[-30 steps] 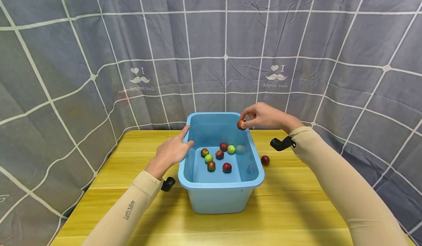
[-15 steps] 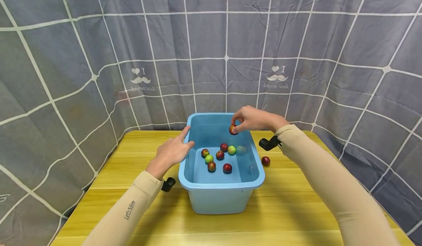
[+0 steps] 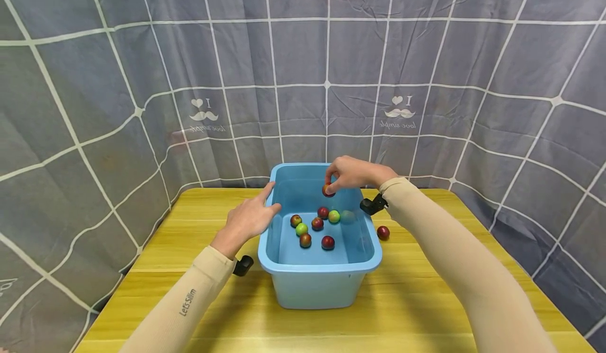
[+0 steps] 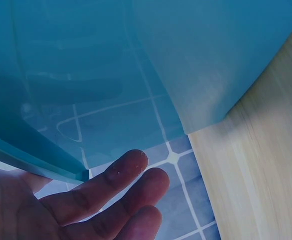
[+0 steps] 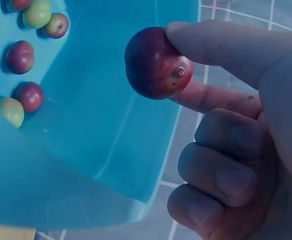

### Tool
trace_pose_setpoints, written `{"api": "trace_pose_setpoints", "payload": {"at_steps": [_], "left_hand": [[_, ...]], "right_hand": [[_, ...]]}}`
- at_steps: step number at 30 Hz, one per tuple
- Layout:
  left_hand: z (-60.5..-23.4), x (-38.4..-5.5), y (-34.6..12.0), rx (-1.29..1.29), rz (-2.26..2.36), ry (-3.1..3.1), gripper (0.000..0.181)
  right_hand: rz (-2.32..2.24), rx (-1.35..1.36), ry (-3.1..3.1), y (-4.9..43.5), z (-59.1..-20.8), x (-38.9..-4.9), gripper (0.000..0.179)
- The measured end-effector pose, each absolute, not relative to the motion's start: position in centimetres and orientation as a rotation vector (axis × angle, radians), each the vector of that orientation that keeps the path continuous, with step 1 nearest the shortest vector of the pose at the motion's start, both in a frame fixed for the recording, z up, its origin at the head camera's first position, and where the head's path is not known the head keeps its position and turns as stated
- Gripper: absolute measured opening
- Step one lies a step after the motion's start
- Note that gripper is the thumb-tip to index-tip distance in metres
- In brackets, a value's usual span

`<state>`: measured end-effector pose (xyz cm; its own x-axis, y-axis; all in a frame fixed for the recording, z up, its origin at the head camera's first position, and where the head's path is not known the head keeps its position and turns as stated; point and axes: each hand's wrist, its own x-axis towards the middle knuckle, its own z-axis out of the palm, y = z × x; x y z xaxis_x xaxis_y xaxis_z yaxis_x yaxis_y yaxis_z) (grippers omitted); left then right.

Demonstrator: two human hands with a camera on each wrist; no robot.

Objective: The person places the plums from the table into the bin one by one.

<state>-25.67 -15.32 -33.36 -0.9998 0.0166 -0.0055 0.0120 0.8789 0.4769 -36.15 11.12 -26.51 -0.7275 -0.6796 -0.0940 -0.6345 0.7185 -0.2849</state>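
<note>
My right hand is over the far part of a blue plastic tub. Between thumb and index finger it pinches a dark red plum, its stem end showing in the right wrist view, while the other fingers curl into the palm. My left hand lies at the tub's left rim, thumb over the edge; in the left wrist view its fingers extend loosely beside the outer wall. Several red plums and a few green ones lie scattered on the tub floor.
One more dark red plum lies on the wooden table just right of the tub. A grey curtain with white grid lines hangs behind the table and along both sides.
My right hand has moved left with the pinched plum, from the tub's far right rim to over its inside. The left hand has stayed at the left rim.
</note>
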Motion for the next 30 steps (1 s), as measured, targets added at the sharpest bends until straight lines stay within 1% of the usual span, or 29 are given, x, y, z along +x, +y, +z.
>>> {"api": "trace_pose_setpoints", "payload": {"at_steps": [8,15,22,30], "left_hand": [[-33.4,-25.7,-15.3,0.017,0.764,3.033,0.072],[-33.4,-25.6,-15.4,0.014,0.758,3.036,0.072],[-33.2,-25.6,-15.3,0.014,0.755,3.044,0.072],[-33.4,-25.7,-15.3,0.013,0.752,3.040,0.072]], "right_hand": [[-0.292,-0.977,2.745,10.0,-27.0,-36.8,0.018],[-0.197,-0.970,2.750,9.5,-27.5,-37.3,0.022],[-0.207,-0.928,2.743,9.5,-27.2,-37.0,0.018],[-0.282,-0.940,2.749,10.5,-27.0,-36.6,0.019]]}}
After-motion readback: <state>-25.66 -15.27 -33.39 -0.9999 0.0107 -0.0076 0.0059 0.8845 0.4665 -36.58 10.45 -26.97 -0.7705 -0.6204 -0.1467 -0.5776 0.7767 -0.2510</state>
